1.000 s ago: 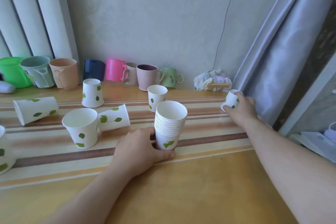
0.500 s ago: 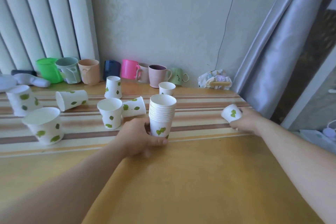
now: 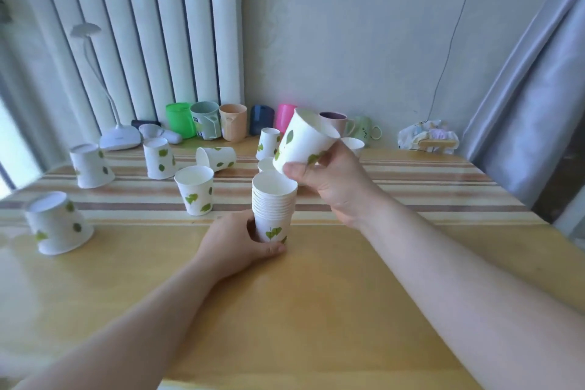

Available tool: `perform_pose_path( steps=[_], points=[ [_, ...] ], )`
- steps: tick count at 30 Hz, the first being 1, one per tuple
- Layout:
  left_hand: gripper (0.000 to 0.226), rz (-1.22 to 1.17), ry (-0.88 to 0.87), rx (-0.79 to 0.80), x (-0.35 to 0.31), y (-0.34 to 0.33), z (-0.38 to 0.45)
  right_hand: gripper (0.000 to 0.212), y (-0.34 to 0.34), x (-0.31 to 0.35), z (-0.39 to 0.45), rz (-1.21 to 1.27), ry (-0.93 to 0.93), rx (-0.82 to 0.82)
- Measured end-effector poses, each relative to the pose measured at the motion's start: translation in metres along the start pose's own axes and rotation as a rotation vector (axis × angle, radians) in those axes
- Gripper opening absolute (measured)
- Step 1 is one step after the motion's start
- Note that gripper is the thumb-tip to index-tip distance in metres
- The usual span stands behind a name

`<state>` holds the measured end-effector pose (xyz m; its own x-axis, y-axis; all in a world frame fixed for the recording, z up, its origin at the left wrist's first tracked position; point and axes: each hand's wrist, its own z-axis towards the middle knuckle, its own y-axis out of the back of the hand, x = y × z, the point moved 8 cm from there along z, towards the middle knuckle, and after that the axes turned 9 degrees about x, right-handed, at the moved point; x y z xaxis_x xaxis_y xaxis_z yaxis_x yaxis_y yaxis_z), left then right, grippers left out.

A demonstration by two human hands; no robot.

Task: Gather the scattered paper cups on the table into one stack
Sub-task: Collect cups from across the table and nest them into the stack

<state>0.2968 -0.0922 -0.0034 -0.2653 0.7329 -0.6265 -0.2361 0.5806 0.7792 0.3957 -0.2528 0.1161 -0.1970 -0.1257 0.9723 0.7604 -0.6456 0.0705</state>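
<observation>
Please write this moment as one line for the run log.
left hand: grips stack of paper cups on table | right hand: holds paper cup tilted above stack | step: nesting not yet done

The cups (image 3: 274, 199) look like matt paper, the table (image 3: 316, 310) is shiny smooth wood, the mugs (image 3: 232, 122) plastic.

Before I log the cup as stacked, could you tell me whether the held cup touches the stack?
Cannot tell. In the head view the cup overlaps the stack rim, hiding contact.
</observation>
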Motion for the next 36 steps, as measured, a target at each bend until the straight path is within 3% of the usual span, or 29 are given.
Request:
perform_pose_path(
  steps=[6, 12, 16, 19, 21, 23, 24, 27, 28, 31, 34, 36],
  points=[
    [0.047, -0.003, -0.007, 0.002, 0.001, 0.0, 0.001, 0.062, -0.027, -0.015, 0.01, -0.286, -0.066, 0.064],
    [0.045, -0.001, -0.041, -0.002, -0.001, -0.002, 0.004, 0.069, -0.016, -0.033, 0.008, -0.213, -0.02, 0.087],
    [0.043, 0.018, -0.049, -0.016, -0.003, -0.004, 0.005, 0.072, -0.01, -0.051, 0.008, -0.14, -0.045, 0.235],
    [0.043, 0.037, -0.068, -0.042, -0.003, -0.004, 0.007, 0.073, 0.015, -0.073, 0.014, -0.008, -0.128, 0.085],
    [0.042, 0.038, -0.074, -0.046, -0.004, -0.004, 0.009, 0.063, 0.037, -0.084, 0.025, -0.169, -0.166, -0.091],
    [0.043, 0.041, -0.077, -0.047, -0.004, -0.004, 0.009, 0.053, 0.041, -0.091, 0.037, -0.316, -0.209, -0.138],
    [0.044, 0.042, -0.078, -0.047, -0.003, -0.005, 0.009, 0.059, 0.038, -0.094, 0.044, -0.334, -0.229, -0.123],
    [0.045, 0.048, -0.082, -0.054, -0.003, -0.004, 0.009, 0.104, 0.016, -0.093, 0.066, -0.386, -0.23, -0.037],
    [0.045, 0.048, -0.082, -0.056, -0.004, -0.004, 0.009, 0.106, 0.008, -0.091, 0.074, -0.429, -0.217, -0.001],
    [0.046, 0.045, -0.085, -0.05, -0.005, -0.004, 0.009, 0.078, -0.011, -0.093, 0.093, -0.377, -0.218, 0.065],
    [0.048, 0.04, -0.083, -0.051, -0.004, -0.003, 0.008, 0.087, -0.021, -0.098, 0.099, -0.283, -0.258, 0.074],
    [0.05, 0.042, -0.08, -0.052, -0.004, -0.003, 0.008, 0.076, -0.021, -0.102, 0.095, -0.303, -0.26, 0.067]
  ],
)
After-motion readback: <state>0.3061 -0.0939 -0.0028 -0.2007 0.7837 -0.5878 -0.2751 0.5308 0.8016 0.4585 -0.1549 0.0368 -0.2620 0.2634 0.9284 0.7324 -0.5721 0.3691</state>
